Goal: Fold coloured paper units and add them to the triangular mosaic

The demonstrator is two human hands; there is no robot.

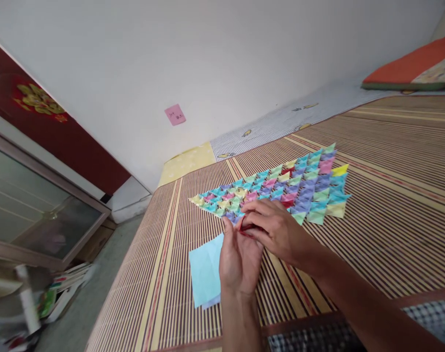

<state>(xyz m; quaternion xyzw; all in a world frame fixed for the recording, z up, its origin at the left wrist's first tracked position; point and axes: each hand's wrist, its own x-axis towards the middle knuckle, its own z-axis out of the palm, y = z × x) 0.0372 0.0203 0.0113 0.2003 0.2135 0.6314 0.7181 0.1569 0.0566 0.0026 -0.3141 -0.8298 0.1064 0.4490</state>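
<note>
My left hand (pixel 237 256) and my right hand (pixel 272 226) meet over a striped bamboo mat (pixel 391 205). Together they pinch a small red folded paper piece (pixel 246 230), mostly hidden by the fingers. Just beyond the hands lies a flat panel of many joined folded paper triangles (pixel 292 188) in blue, green, purple, pink and yellow. A stack of light blue paper sheets (pixel 206 271) rests on the mat to the left of my left hand.
A white wall with a pink sticky note (pixel 175 114) stands behind the mat. An orange cushion (pixel 416 66) lies at the far right. Left of the bed are a glass-fronted cabinet (pixel 32 215) and books and clutter on the floor (pixel 42 298).
</note>
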